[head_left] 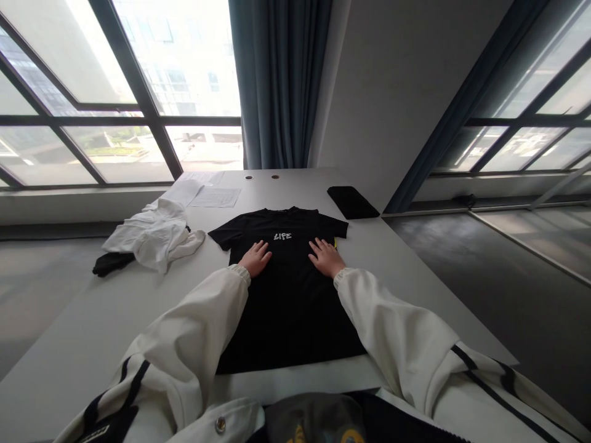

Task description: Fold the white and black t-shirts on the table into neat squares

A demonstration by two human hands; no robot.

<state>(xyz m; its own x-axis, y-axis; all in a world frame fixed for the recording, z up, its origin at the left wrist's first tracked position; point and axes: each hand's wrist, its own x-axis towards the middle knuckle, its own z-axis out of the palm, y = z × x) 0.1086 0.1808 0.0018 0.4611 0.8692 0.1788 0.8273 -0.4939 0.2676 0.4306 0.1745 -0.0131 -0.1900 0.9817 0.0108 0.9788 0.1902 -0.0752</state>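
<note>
A black T-shirt point(290, 307) lies spread out on the white table, its collar at the far end and its hem toward me. White lettering point(282, 236) runs across its chest, upside down from where I stand. My left hand point(256, 258) rests flat on the shirt's left side, fingers stretched out. On the opposite side my right hand point(325, 257) also lies flat, fingers spread, near a small yellow patch point(335, 242) at the shirt's edge. Neither hand grips the cloth.
A crumpled heap of white clothing point(154, 234) lies at the left table edge, with a black piece point(113, 263) under it. Behind it are paper sheets point(215, 197). A folded black cloth point(353, 202) sits at the far right corner of the table point(415, 295).
</note>
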